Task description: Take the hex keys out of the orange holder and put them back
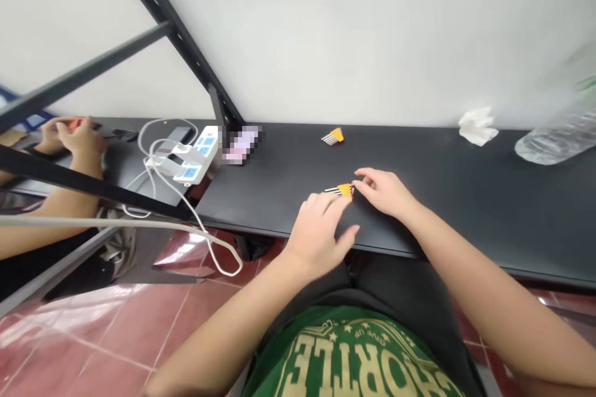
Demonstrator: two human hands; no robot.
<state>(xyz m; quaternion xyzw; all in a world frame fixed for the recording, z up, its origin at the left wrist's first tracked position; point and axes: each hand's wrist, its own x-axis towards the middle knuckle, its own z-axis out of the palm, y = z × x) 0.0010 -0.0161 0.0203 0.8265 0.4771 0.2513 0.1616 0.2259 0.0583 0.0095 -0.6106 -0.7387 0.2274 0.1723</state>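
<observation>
Near bundle (345,190): just right of centre, on the counter (279,177), seemingly placed so both your hands reach it easily.
Left hand (319,226): your thumb and fingers stand apart, the bundle just beyond the fingertips; contact is hard to tell.
Right hand (384,191): your thumb and index finger stand apart, the bundle's yellow end beside the thumb tip.
Far bundle (336,135): upper middle, probably set back to leave your hands room.

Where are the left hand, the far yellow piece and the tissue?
Left hand (316,229): head view, back of the hand.
Far yellow piece (336,134): head view, yellow part.
Tissue (477,126): head view, crumpled middle.
</observation>
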